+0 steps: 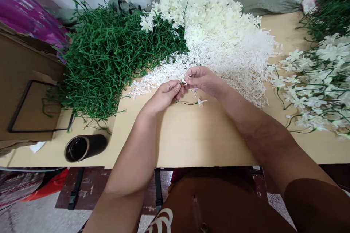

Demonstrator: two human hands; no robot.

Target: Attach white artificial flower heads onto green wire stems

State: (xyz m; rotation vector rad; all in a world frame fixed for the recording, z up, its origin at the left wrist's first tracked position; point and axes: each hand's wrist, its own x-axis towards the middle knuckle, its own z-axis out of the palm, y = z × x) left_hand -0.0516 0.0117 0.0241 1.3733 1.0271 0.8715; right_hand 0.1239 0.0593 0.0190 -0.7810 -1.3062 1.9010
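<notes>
1. Head view: your left grip [167, 93] has thumb and fingers pinched on a thin green stem [180, 83], right at its top.
2. Your right grip [204, 81] is just beside it, thumb and fingertips closed on a small white flower piece [184, 81] at that stem's head. So the piece sits between your two grips; fingers hide part of it.
3. Just below the grips, a thin green branch [188, 103] runs from under your left grip to a white tip [201, 102]; can't tell if it joins the pinched stem.
4. Directly beyond your grips and spreading right: heap of thin white strands [232, 60], its near edge close to your fingers.
5. Behind those strands, farther from your grips: pile of white flowers [210, 12].
6. Left of your left grip, reaching farther back: big tangle of green stems [101, 54].
7. Well right of your right grip: white flowers on green stems [314, 96], with more greenery [335, 12] behind.
8. Left of your left grip and nearer your body: dark cup [94, 145] on the table [191, 138]; cardboard box [51, 69] farther left.
</notes>
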